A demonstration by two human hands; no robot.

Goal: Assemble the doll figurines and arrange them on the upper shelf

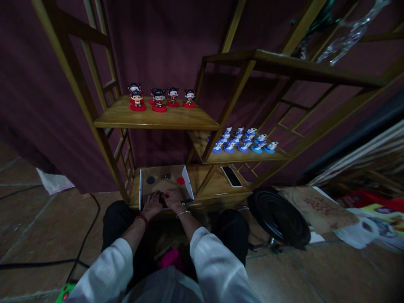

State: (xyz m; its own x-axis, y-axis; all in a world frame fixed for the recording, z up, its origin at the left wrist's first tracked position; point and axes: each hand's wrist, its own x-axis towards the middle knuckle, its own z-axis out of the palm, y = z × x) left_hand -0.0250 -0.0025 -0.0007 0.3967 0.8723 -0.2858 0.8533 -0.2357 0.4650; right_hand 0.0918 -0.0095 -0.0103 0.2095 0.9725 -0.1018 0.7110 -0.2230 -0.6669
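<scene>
Both hands are close together over the near side of a shallow white-walled cardboard box [189, 185] on the low shelf. My left hand [152, 205], with a red bead bracelet at the wrist, has its fingers closed at a small dark piece [162, 198]. From the other side my right hand [173, 199] also closes its fingers on that piece; its kind cannot be made out. Inside the box lie a red disc [180, 181], a dark disc [150, 180] and a small dark part [167, 176].
Black-haired figurines [158, 99] on red bases stand on the upper wooden shelf [151, 120]. Several blue-and-purple figurines [244, 145] fill the right shelf. A phone [232, 176] lies right of the box. A round black stool [280, 216] stands at right; a black cable [91, 227] crosses the floor.
</scene>
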